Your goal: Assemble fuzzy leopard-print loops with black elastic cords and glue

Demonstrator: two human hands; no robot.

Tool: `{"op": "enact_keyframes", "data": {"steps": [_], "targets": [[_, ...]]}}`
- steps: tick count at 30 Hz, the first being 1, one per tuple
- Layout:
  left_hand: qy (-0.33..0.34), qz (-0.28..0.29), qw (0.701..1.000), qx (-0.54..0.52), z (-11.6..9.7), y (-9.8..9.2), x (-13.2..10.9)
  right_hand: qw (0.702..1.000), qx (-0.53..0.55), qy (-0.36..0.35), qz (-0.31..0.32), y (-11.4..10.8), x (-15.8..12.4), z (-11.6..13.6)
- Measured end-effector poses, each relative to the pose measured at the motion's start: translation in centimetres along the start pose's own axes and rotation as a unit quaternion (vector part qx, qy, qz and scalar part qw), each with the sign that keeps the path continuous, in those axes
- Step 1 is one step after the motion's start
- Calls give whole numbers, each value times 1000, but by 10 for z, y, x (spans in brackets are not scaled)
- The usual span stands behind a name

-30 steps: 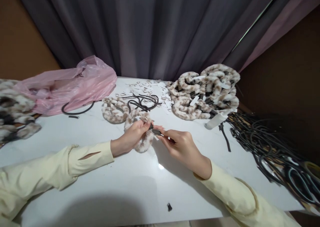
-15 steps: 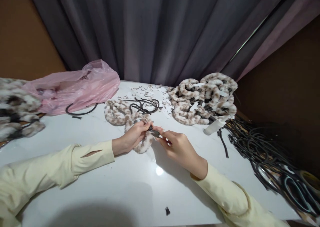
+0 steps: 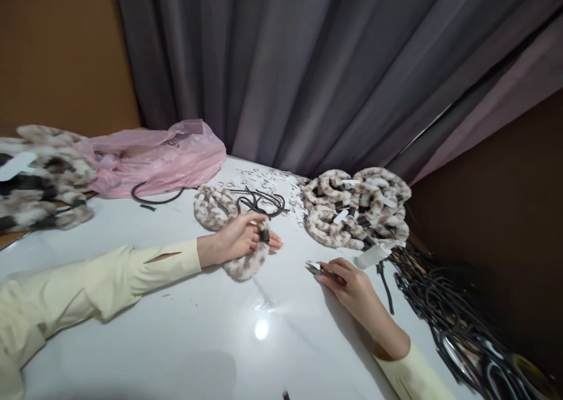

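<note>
My left hand (image 3: 240, 239) lies on a furry leopard-print headband (image 3: 248, 264) on the white table (image 3: 176, 329), fingers wrapped over its end where a dark clip shows. My right hand (image 3: 352, 282) rests on the table to the right, apart from the headband, pinching a small metal tool (image 3: 317, 268) like thread snips. Both arms wear pale yellow sleeves.
A second furry headband (image 3: 213, 206) and loose black bands (image 3: 259, 200) lie behind my left hand. A heap of furry headbands (image 3: 356, 206) sits at the back right, a pink plastic bag (image 3: 153, 159) at the back left, and black bands (image 3: 461, 306) pile at the right edge.
My right hand has drawn away from the headband to the right with the small tool. My left hand stays on the headband. The camera has turned left and upward.
</note>
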State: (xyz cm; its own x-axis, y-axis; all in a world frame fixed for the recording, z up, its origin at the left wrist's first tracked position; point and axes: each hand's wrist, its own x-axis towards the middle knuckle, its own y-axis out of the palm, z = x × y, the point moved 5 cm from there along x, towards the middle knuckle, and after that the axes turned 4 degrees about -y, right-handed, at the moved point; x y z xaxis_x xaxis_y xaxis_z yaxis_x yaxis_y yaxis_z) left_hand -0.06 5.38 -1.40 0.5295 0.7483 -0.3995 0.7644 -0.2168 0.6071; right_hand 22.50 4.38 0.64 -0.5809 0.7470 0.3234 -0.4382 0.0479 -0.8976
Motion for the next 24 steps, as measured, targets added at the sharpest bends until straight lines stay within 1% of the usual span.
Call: {"op": "enact_keyframes", "data": {"steps": [2,3,4,5,6,7,8,9,10,11,12,13,14,15,17,19,20,21,22,24], "targets": [[-10,26,997,71,-2,6,-6,1000,-3,-12,-5,5,-2,-7],[-3,27,991,129,-3,9,-10,1000,-6,-19,-9,6,-2,-9],[10,17,979,202,-4,11,-14,999,-10,-30,-13,6,-1,-9],[27,-4,958,285,-6,13,-18,999,-14,-44,-18,4,1,-8],[50,-31,928,368,-7,15,-22,998,-16,-60,-23,1,4,-3],[79,-61,890,445,-9,16,-27,996,-16,-79,-29,-4,8,4],[116,-88,844,516,-10,19,-32,994,-12,-101,-35,-9,12,15],[161,-108,790,582,-12,24,-37,993,-3,-116,-32,-14,17,28],[201,-117,735,637,-11,29,-42,990,12,-139,-32,-19,21,43],[233,-120,688,677,-10,33,-46,985,34,-165,-38,-23,25,59],[255,-117,653,703,-8,37,-49,978,60,-195,-39,-26,29,75],[270,-112,634,716,-6,40,-51,971,79,-222,-37,-27,32,90],[281,-108,626,720,-5,41,-53,967,97,-232,-35,-25,35,100],[290,-105,622,719,-4,43,-54,966,113,-228,-35,-22,38,107],[310,-102,612,720,-5,45,-56,973,139,-177,-43,-14,44,108],[344,-97,581,731,-6,48,-59,979,177,-95,-19,-1,49,99],[364,-91,559,740,-6,50,-60,976,210,-56,10,6,50,93],[384,-82,534,749,-6,53,-61,967,252,-23,45,12,50,89],[402,-70,508,759,-4,55,-62,951,299,3,79,18,50,85],[427,-43,454,781,0,60,-63,907,397,44,132,24,49,82]]}}
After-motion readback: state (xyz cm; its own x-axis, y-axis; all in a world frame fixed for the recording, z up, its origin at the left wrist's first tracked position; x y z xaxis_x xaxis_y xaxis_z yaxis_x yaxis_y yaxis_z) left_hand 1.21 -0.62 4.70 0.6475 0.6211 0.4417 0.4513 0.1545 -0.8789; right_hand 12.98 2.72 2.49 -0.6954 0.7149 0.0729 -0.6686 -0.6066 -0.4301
